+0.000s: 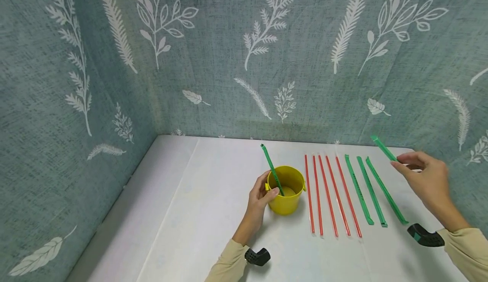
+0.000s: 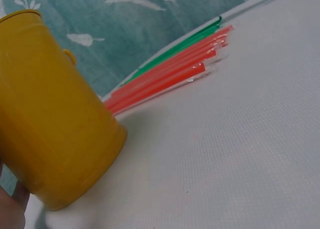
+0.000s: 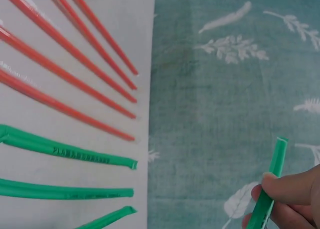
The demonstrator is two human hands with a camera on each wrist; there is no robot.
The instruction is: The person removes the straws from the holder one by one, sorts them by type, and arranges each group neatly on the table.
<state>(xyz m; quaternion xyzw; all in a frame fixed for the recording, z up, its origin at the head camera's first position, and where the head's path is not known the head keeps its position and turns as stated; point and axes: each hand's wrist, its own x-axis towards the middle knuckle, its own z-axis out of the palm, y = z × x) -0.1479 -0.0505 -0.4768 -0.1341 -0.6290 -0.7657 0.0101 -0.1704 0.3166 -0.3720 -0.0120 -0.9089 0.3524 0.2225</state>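
My left hand [image 1: 256, 205] grips the side of a small yellow bucket [image 1: 284, 206], thumb over the near rim and fingers behind. One green paper-wrapped straw [image 1: 269, 162] leans inside it, its top sticking out past the rim. Over at the right, my right hand [image 1: 428, 179] pinches another green wrapped straw [image 3: 277, 161] between thumb and fingers, raised above the table's far right part. Its lower end is hidden by the hand in the head view. Three more green wrapped straws [image 1: 371, 193] lie side by side left of this hand.
Several red straws in clear wrappers [image 1: 331, 195] lie in a row between the bucket and the green ones. The white table [image 1: 206, 197] meets a leaf-patterned teal cloth [image 1: 225, 70] at the back and left.
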